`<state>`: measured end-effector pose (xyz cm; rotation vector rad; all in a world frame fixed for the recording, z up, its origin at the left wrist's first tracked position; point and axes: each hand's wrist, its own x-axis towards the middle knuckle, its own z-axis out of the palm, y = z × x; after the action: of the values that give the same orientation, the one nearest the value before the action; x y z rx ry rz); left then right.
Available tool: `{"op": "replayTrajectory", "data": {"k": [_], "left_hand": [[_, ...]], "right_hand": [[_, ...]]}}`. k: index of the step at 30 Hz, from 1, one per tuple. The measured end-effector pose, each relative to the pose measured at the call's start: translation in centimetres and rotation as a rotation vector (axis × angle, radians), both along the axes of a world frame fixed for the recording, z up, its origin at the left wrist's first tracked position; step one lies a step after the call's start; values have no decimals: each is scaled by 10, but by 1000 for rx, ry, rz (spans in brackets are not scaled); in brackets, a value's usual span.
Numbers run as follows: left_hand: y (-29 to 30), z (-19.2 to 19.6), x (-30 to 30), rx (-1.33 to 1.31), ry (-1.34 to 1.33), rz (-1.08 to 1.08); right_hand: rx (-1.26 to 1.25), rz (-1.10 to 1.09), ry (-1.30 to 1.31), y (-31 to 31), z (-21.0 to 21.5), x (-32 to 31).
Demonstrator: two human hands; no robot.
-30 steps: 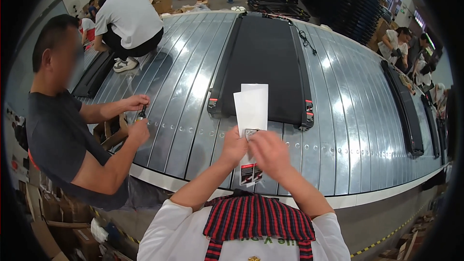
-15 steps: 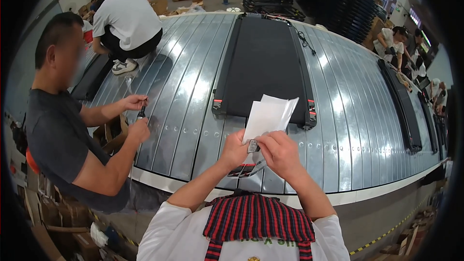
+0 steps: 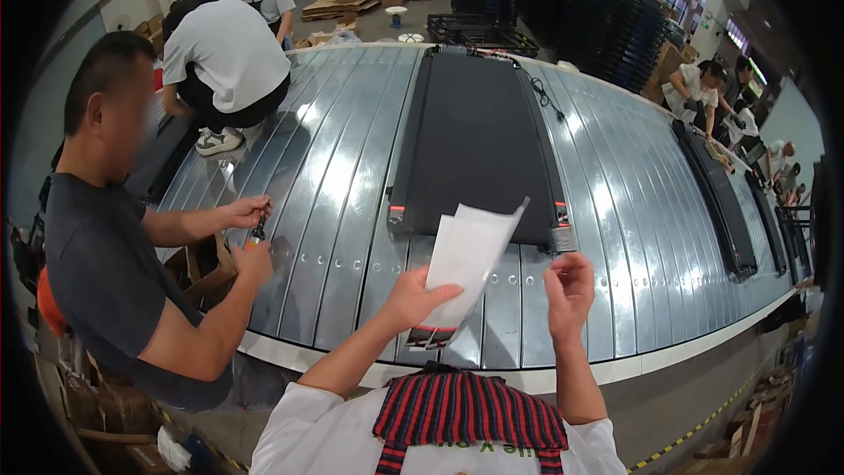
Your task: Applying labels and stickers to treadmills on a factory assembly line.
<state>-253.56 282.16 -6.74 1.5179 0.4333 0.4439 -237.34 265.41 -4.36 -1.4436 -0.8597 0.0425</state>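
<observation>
My left hand (image 3: 415, 297) grips a white sheet of paper (image 3: 469, 255) by its lower edge, tilted to the right, with a small red and black label at its bottom. Apart from the sheet, to its right, my right hand (image 3: 570, 289) hovers with fingers loosely curled and nothing visible in them. Both hands are above the near end of a long black flat machine (image 3: 475, 137) that lies on a wide silver slat conveyor (image 3: 338, 203).
A person in a dark shirt (image 3: 114, 273) stands at my left with a small tool at the conveyor's edge. Another in a white shirt (image 3: 224, 58) crouches on the belt at the far left. More black machines (image 3: 716, 198) lie to the right, with workers beyond.
Both hands held the sheet upright before. Now my right hand has let go and moved right, and the sheet leans to the right in my left hand alone.
</observation>
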Motion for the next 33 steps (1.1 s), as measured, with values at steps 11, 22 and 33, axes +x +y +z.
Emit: {"op": "replayTrajectory", "data": {"k": [11,22,33], "left_hand": [[6,3,-16,-242,-156,-131],[21,-11,-44,-289,-32,-129],[17,-6,-64,285,-22,113]], "right_hand": [[91,341,587,0,4,-18],[-5,334,473,24,8,-50],[-15,452,392,15,25,-44]]}}
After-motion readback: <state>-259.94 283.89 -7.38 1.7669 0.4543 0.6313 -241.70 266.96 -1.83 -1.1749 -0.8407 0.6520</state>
